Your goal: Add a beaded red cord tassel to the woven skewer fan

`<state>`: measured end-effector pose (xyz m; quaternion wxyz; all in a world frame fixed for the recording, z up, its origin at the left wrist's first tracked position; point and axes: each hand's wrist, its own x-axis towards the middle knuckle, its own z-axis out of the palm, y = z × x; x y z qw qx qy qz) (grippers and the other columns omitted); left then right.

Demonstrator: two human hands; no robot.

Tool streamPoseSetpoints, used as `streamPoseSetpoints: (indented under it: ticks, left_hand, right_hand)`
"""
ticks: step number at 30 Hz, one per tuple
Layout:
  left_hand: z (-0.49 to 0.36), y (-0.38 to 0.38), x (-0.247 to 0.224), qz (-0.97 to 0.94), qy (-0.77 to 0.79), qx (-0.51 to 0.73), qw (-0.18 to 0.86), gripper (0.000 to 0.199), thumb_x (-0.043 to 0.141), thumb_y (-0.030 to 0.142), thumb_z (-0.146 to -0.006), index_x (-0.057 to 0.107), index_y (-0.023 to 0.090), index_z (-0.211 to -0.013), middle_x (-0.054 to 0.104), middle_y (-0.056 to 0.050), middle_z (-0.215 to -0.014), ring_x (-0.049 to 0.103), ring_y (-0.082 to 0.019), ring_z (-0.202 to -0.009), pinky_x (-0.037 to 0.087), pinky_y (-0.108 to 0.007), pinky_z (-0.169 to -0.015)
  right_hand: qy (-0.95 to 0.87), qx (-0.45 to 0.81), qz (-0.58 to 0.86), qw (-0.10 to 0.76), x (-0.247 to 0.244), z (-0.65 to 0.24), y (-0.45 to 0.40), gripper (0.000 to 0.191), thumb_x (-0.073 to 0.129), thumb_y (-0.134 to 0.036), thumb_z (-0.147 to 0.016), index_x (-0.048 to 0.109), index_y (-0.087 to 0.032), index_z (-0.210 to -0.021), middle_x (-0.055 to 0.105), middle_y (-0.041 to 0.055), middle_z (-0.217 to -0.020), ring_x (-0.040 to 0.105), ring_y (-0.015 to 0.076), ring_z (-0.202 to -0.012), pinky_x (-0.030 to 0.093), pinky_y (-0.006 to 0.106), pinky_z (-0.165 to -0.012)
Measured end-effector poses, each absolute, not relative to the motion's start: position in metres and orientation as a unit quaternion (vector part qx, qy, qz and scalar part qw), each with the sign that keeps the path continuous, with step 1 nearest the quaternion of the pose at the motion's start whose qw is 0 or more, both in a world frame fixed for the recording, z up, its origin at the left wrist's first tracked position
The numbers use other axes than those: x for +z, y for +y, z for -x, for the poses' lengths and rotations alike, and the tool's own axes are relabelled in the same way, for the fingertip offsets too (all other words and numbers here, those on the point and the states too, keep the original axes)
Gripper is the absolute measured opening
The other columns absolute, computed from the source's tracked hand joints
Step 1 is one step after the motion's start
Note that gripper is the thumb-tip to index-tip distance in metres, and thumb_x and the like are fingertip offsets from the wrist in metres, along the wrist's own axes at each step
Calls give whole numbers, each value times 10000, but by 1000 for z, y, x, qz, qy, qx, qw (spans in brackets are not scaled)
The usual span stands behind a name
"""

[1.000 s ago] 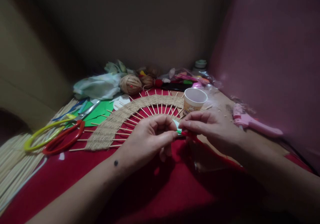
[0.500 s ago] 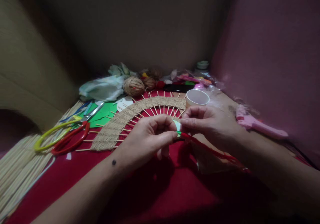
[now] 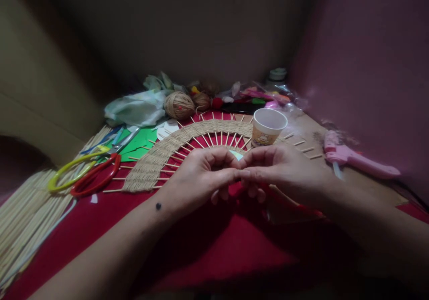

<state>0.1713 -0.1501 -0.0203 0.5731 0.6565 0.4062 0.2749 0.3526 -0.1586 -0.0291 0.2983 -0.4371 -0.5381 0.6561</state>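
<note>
My left hand (image 3: 209, 172) and my right hand (image 3: 278, 168) meet at their pinched fingertips, both closed. Between them is a strand of red yarn, its green-wrapped end now covered by the fingers; part of the red yarn (image 3: 303, 208) trails below my right palm. A pale piece of paper (image 3: 236, 155) shows just behind the fingertips; whether a finger touches it I cannot tell. Beyond my hands lies a woven twine arch on thin sticks (image 3: 147, 170), partly covered by them. A paper cup (image 3: 268, 128) stands just past my right hand.
Scissors (image 3: 95, 170) with yellow and red handles lie at left near green paper (image 3: 144, 141) and a bundle of sticks (image 3: 25, 224). Twine balls (image 3: 179, 105) and plastic bags (image 3: 137, 108) line the back. A pink glue gun (image 3: 362, 159) rests at right on the red cloth-covered table's (image 3: 214, 255) far side.
My right hand has moved left, so its fingertips now touch my left hand's and cover the green end of the yarn. The view has shifted slightly, showing more of the cup.
</note>
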Motion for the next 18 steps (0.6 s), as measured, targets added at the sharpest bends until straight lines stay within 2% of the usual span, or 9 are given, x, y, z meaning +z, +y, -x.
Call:
streamPoseSetpoints:
  ticks: [2,5,9,14,18]
  left_hand:
    - [-171,-150,-21,-660,411,276,565,99,627,241,-809,621,146,-784,589,36,-555,498,-63,-438,392,-145,-382]
    - [-172,-149,-21,-664,421,279,552,99,639,240,-802,625,145,-776,586,36,-553,502,-68,-441,389,-148,-380]
    - [-174,-149,-21,-666,425,281,545,91,634,204,-799,614,138,-739,567,41,-531,491,-61,-423,383,-144,-377]
    - [-175,-149,-23,-669,423,285,541,84,619,161,-797,609,135,-718,546,52,-514,488,-52,-409,383,-128,-373]
    - [-174,-149,-24,-673,425,285,534,81,613,147,-793,614,135,-714,547,53,-528,497,-51,-420,393,-122,-376]
  right_hand:
    - [-573,612,462,290,-28,-352,-158,186,704,-318,-760,629,-149,-761,594,-11,-529,474,61,-418,342,176,-405]
    - [-607,559,485,290,-28,-352,-158,175,680,-299,-775,636,-142,-712,549,-26,-468,412,40,-387,253,161,-370]
    - [-614,549,480,302,-29,-351,-158,219,688,-322,-764,625,-137,-664,545,-28,-480,414,37,-397,256,160,-374]
    - [-620,542,467,323,-31,-352,-159,224,675,-327,-775,620,-142,-663,537,-33,-489,451,52,-434,319,164,-415]
    - [-619,555,462,309,-35,-354,-158,223,652,-313,-797,632,-137,-661,549,-24,-492,442,44,-426,293,156,-397]
